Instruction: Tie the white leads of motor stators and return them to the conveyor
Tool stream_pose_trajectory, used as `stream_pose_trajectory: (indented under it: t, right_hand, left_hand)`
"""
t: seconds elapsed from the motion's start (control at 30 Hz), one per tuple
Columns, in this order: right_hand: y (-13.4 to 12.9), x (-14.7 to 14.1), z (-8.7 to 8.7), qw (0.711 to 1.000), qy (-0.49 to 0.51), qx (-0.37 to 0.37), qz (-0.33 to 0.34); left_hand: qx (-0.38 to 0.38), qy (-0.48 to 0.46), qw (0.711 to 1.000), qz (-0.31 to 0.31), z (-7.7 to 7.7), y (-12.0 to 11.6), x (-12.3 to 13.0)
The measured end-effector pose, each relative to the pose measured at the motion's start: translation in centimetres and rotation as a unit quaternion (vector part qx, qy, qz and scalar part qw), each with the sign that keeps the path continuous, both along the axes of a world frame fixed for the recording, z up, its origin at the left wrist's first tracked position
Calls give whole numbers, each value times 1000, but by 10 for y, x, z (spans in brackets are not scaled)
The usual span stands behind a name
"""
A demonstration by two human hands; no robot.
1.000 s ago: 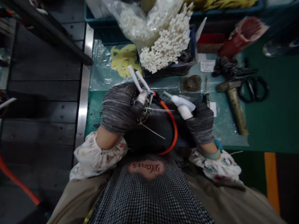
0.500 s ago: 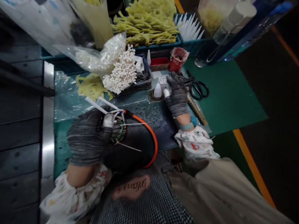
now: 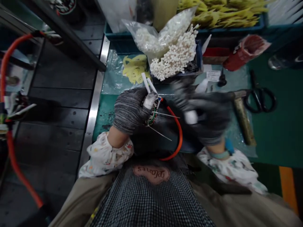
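In a grey knitted glove, my left hand (image 3: 132, 108) is closed round a round wound part (image 3: 152, 116) with a green and red rim. Two white sleeves (image 3: 147, 83) stick up beside its thumb, and thin white ties trail off to the right. From the part an orange cable (image 3: 180, 132) curves down toward the apron. My right hand (image 3: 205, 116), gloved too, hangs over the dark mat to the right of the part, apart from it. Motion smears its fingers, so what they hold, if anything, cannot be made out.
Behind the hands lie white-tipped ties (image 3: 174, 60) in a bag, yellow strips (image 3: 136, 67) and a red cup (image 3: 246, 52). To the right are a hammer (image 3: 245, 123) and black scissors (image 3: 260, 99). Another orange cable (image 3: 11, 151) hangs at the far left.
The view has swung left. My right hand has come away from beside the small white bottle, nearer to the held part. My left hand still grips the part.
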State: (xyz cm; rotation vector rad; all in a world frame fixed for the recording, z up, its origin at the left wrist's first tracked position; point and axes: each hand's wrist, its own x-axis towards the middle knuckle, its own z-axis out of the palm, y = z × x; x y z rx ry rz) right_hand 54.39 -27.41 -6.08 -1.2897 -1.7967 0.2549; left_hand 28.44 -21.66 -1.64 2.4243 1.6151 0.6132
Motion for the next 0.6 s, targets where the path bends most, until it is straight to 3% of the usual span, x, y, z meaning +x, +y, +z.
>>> stream_pose_trajectory:
  t: [0.03, 0.07, 0.2, 0.3, 0.4, 0.6]
  right_hand:
    - [-4, -23, -4, 997, -44, 27, 64]
    - [-5, -42, -11, 993, -83, 28, 85]
    - [-3, -82, -38, 986, -133, -36, 96]
    - [-3, -86, -41, 979, -157, -93, 87]
    - [-2, -79, -41, 982, -138, -94, 88]
    - [-7, -63, -40, 983, 87, -144, 76]
  left_hand:
    - [-3, 6, 1000, 1, 0, 1, 0]
    - [-7, 11, 1000, 2, 0, 2, 1]
    - [-23, 16, 1000, 8, 0, 5, 6]
    - [-28, 12, 999, 13, -1, 5, 12]
    - [-19, 27, 999, 12, -3, 5, 16]
    - [8, 19, 1000, -1, -6, 3, 9]
